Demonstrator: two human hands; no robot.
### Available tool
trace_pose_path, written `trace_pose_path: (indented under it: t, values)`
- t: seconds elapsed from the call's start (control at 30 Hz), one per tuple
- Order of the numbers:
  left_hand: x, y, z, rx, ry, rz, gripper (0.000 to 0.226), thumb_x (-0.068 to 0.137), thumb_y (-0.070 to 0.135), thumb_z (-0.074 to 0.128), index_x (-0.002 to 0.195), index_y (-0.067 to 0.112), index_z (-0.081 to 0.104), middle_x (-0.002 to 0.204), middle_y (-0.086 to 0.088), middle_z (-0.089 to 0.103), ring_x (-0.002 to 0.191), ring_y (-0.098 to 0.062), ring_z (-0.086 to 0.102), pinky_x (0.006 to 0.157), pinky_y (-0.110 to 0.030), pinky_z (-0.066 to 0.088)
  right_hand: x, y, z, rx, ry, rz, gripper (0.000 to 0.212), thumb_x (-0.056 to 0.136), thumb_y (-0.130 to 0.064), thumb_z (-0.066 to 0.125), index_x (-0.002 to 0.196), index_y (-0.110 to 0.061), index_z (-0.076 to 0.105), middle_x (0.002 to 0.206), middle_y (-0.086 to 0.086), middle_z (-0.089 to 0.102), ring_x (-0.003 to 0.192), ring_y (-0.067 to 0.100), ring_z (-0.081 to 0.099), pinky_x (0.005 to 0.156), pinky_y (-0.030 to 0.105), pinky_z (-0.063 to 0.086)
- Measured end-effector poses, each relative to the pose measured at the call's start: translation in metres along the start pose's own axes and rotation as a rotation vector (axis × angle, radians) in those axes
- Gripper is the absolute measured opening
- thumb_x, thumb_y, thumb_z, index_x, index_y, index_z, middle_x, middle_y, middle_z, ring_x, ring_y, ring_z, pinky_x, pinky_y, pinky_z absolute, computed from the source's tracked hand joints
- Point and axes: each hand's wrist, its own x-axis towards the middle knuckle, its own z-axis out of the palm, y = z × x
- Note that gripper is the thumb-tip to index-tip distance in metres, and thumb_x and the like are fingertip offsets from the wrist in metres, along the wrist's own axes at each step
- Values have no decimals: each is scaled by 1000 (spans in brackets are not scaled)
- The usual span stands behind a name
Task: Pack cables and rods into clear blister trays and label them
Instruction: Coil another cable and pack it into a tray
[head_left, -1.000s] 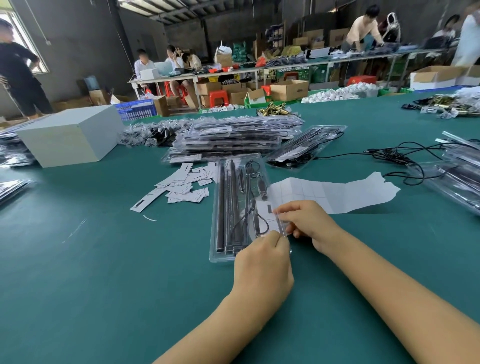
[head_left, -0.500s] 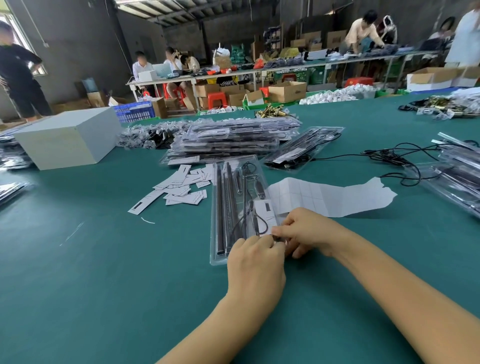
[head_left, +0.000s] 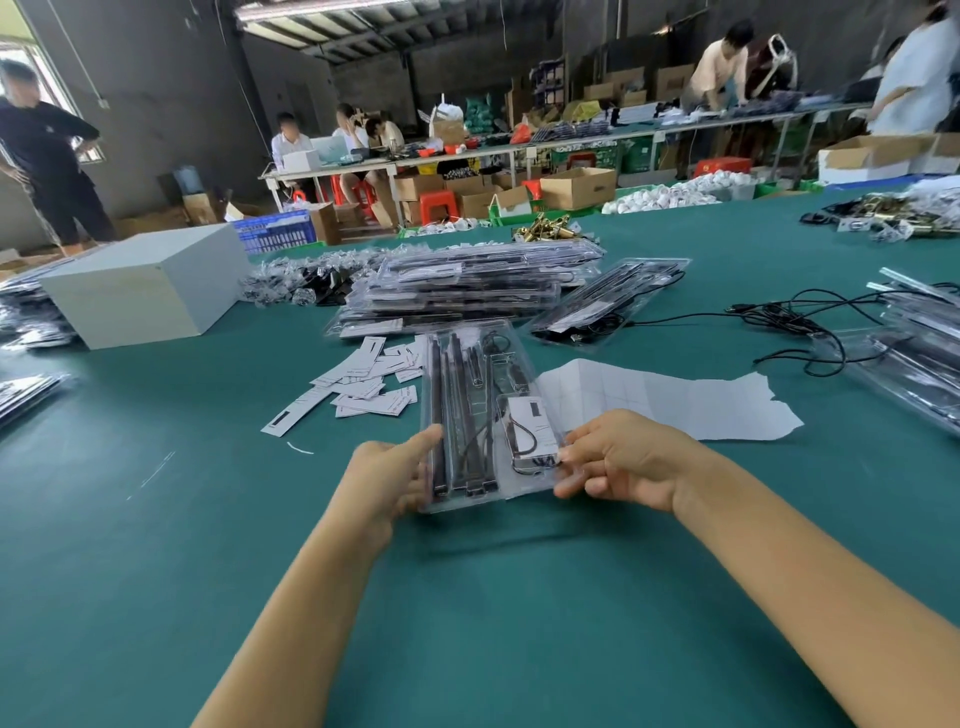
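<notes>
Clear plastic blister tray (head_left: 475, 415), packed with dark rods (head_left: 439, 410) and a thin black cable (head_left: 524, 441), held at its near end just above the green-covered desk (head_left: 156, 545). Left hand (head_left: 387, 475) grasping the near left edge, thumb over the top; right hand (head_left: 618, 460) pinching the near right edge beside the white rectangular label (head_left: 530, 423) now stuck on the lid. Labelling step judged finished; tray in transit. Next move calls for carrying it, kept level, to the stack of finished clear trays (head_left: 467, 291) farther back on the desk, then fetching an empty tray. Against half a second earlier: both hands then bunched together over the label corner, pressing it; now spread to opposite edges, near end of tray apparently lifted, though contact with the desk cannot be settled from this angle. White backing sheet (head_left: 670, 397) lying right of the tray, loose white paper slips (head_left: 363, 384) left of it, both unmoved.
</notes>
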Motion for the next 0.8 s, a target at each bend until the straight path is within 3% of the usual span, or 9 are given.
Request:
trace_pose_path:
  t: [0.07, 0.17, 0.4, 0.53, 0.7, 0.8]
  values:
    - [-7, 4, 3, -232, -243, -200, 37, 66, 17, 82, 95, -1, 67, 93, -14, 67, 76, -31, 66, 63, -33, 58, -1, -1, -2, 20, -10, 5, 8, 89, 9, 53, 85, 2, 53, 65, 17, 64, 58, 25, 69, 34, 17, 36]
    - [-20, 5, 19, -423, -395, -312, 43, 54, -3, 75, 96, -2, 65, 90, -20, 72, 72, -32, 72, 52, -33, 58, -3, -2, -4, 27, -3, 26, 6, 89, 7, 53, 90, 1, 51, 73, 18, 60, 58, 25, 68, 34, 17, 35]
    - [-31, 10, 28, -456, -327, -95, 45, 73, -12, 67, 115, -7, 53, 89, -21, 72, 74, -28, 73, 54, -30, 58, -9, -6, -4, 125, -147, 116, 5, 87, 4, 61, 87, 0, 58, 79, 10, 60, 55, 14, 58, 42, 16, 41]
    - [-36, 9, 31, -388, -285, 138, 45, 76, -9, 68, 117, 3, 54, 91, -13, 74, 75, -25, 73, 58, -29, 57, -10, -8, -9, 144, -210, 82, 1, 85, 2, 63, 85, 2, 63, 75, 10, 64, 59, 14, 59, 47, 17, 46]
    - [-31, -5, 39, -441, -272, 266, 43, 81, -8, 67, 116, 6, 48, 97, -17, 72, 86, -34, 71, 68, -33, 58, -6, -2, 0, 203, -80, 7, 3, 85, 5, 64, 87, 2, 64, 77, 15, 69, 68, 23, 68, 59, 26, 57]
    - [-26, -14, 44, -463, -264, 303, 44, 81, -8, 68, 116, 9, 48, 96, -16, 71, 90, -38, 70, 72, -35, 58, -2, 4, 12, 265, 29, -30, 8, 87, 11, 58, 86, 3, 59, 73, 16, 66, 66, 25, 68, 56, 28, 58]
